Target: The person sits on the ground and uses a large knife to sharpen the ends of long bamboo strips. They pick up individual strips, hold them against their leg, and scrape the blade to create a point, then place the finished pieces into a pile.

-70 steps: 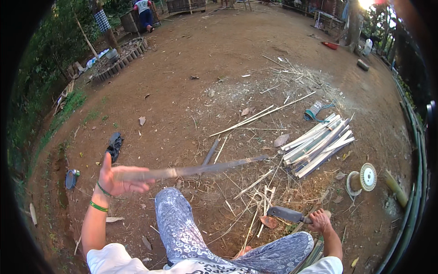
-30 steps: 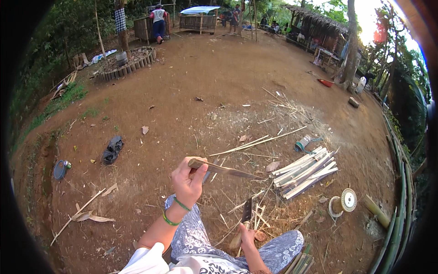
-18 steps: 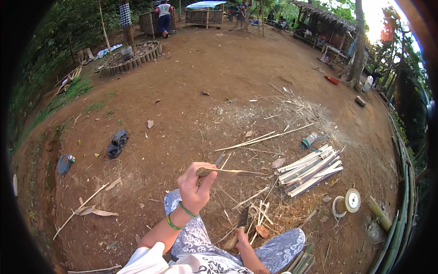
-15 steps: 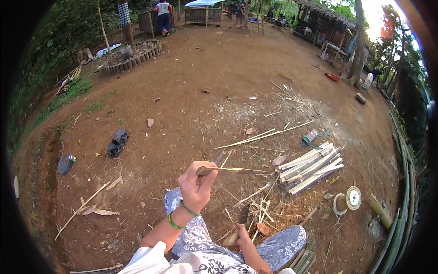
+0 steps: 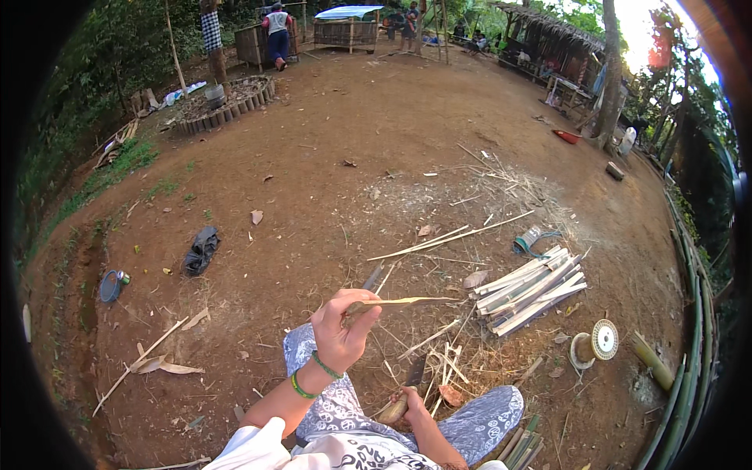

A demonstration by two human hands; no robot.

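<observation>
Just beyond the left knee of the grey-and-white patterned trousers [image 5: 337, 395], the person's left hand [image 5: 342, 330] is nearly closed, thumb and fingers pinching one end of a thin yellow-brown bamboo strip [image 5: 407, 300]. The strip reaches out almost level to the right, its narrow tip in the air. Lower down, between the legs, the right hand [image 5: 413, 402] is wrapped around the wooden handle of a broad dark-bladed knife [image 5: 417, 370], whose blade points away from the body, apart from the strip.

In the oldest frame the left hand was spread open farther left, with the strip across it, and the right hand held the knife out past the right knee; both have since come inward. Since half a second ago, the strip has turned to show a slimmer, yellower edge.

Near the blade lie loose pale bamboo slivers [image 5: 448, 362]. Farther right are a pile of straight split bamboo pieces [image 5: 529, 291] and a white-faced round spool [image 5: 604, 340]; well to the left lies crumpled black plastic [image 5: 201, 251].
</observation>
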